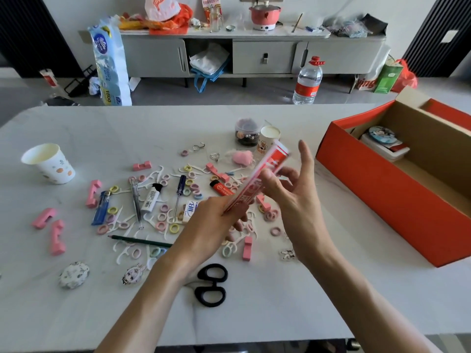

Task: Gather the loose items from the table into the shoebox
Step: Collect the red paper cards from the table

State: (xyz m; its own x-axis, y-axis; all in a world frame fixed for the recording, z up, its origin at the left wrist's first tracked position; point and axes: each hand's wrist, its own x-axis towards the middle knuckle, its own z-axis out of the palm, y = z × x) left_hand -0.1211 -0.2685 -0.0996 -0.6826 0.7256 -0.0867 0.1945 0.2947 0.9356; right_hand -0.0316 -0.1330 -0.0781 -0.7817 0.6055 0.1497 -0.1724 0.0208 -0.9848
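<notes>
Head view: left hand [216,215] is gripping the lower end of a red-and-white tube [276,157], its print blurred. The tube is hanging above the worktop [102,128], left of the orange shoebox [382,189], its long axis slanting up toward the shoebox. Right hand [293,192] is touching it mid-length with the forefinger straight; whether it is gripping, cannot tell.

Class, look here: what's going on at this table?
A person holds a red packet above the table, the left hand gripping its lower end, the right hand higher up. The shoebox stands open at the right with a few things inside. Hair ties, scissors and other bits lie loose.
</notes>
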